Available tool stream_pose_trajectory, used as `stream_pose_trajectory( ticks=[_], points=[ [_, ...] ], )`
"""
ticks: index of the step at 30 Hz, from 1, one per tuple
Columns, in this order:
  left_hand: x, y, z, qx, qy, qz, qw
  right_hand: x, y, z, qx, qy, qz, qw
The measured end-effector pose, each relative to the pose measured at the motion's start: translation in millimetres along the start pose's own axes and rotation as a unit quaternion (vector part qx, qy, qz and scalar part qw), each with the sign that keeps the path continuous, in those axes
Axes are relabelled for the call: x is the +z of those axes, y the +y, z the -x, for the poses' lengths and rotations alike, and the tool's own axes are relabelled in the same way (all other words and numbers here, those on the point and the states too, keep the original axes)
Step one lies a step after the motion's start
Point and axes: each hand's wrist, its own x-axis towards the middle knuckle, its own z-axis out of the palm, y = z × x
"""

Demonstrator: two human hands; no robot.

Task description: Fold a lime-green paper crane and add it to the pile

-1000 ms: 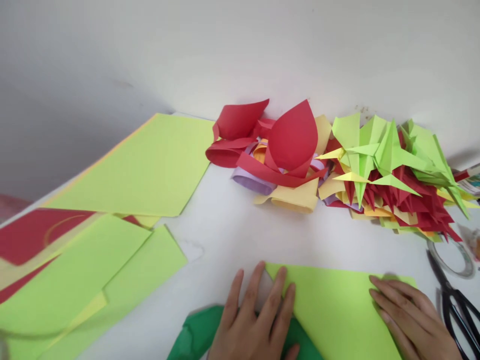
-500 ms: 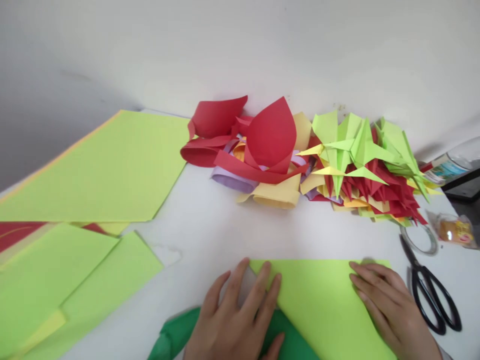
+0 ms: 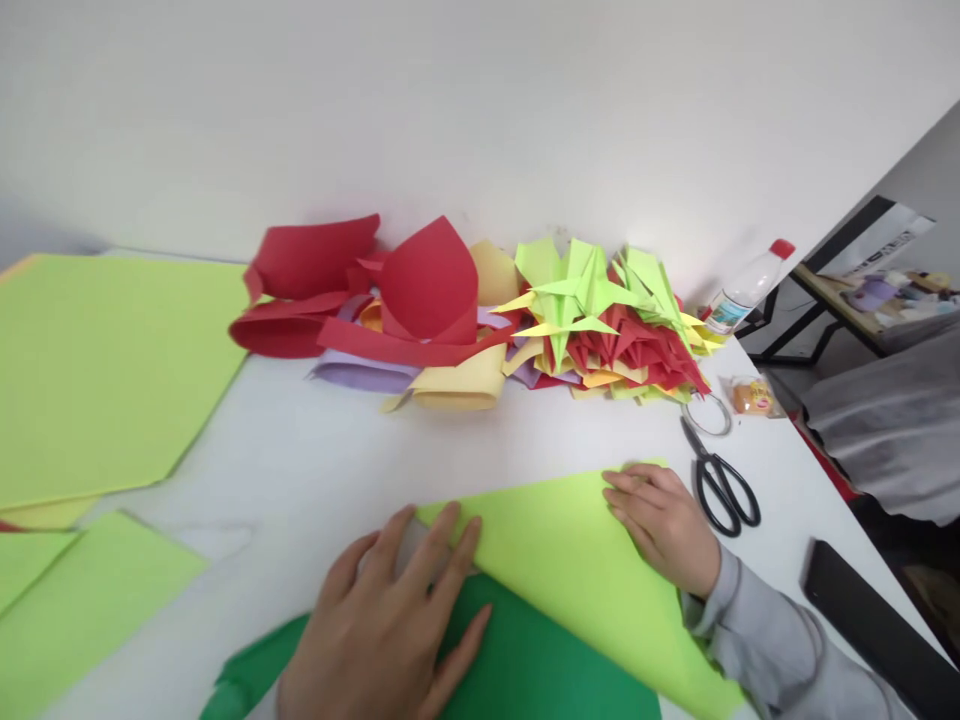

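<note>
Nearest, at the lower edge of view: left hand (image 3: 379, 620), palm down, fingers extended and spread, gripping nothing, fingertips resting at the left corner of a lime-green paper sheet (image 3: 555, 560). Along the near edge of the same sheet: dark-green sheet (image 3: 547, 655). To the right: right hand (image 3: 667, 525), fingers extended and close together, laid on the far edge of the lime-green paper sheet; thumb hidden, so cannot tell whether pinching. Location of lime-green paper sheet: on white table (image 3: 315, 480), between both hands. Right of grey sleeve (image 3: 772, 625): flat black object (image 3: 877, 620), identity unclear. Beyond right hand: black-handled scissors (image 3: 724, 492), points directed away; then snack packet (image 3: 752, 397). At left: larger lime-green sheet (image 3: 112, 370). Farther back: curled red paper shapes (image 3: 431, 280); beside these, pile of folded paper pieces (image 3: 585, 290). Near the pile: red-capped bottle (image 3: 739, 297). Behind: white wall (image 3: 450, 110).
</note>
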Motion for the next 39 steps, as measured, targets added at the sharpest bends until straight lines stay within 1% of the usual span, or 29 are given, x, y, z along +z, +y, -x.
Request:
stream_pose_trajectory(
  ticks=[4, 9, 14, 19, 25, 30, 33, 39],
  points=[
    [-0.7, 0.6, -1.0, -0.003, -0.006, 0.013, 1.0, 2.4, 1.9, 0.4, -0.009, 0.014, 0.008, 1.0],
    [-2.3, 4.1, -0.8, -0.039, -0.02, 0.036, 0.998, 4.1, 9.5, 0.4, -0.03, 0.012, 0.015, 0.999],
    [6.3, -7.3, 8.6, -0.018, -0.023, 0.041, 0.999, 5.2, 17.4, 1.5, -0.036, 0.0, 0.001, 0.999],
    [8.3, -16.1, 14.0, -0.029, -0.041, 0.046, 0.998, 5.8, 19.8, 1.7, -0.04, -0.007, 0.009, 0.999],
    [7.0, -13.8, 12.6, -0.056, -0.034, 0.044, 0.997, 5.3, 22.0, 0.9, -0.05, -0.014, 0.015, 0.999],
    [4.6, -12.1, 11.4, -0.072, -0.059, 0.037, 0.995, 5.8, 23.1, 0.8, -0.048, -0.011, 0.006, 0.999],
    [2.8, -11.3, 10.3, -0.078, -0.064, 0.038, 0.994, 6.6, 23.4, 1.3, -0.05, -0.009, 0.003, 0.999],
    [-2.2, -8.1, 9.7, -0.075, -0.077, 0.032, 0.994, 7.3, 22.9, 1.9, -0.047, -0.015, 0.005, 0.999]
  ],
)
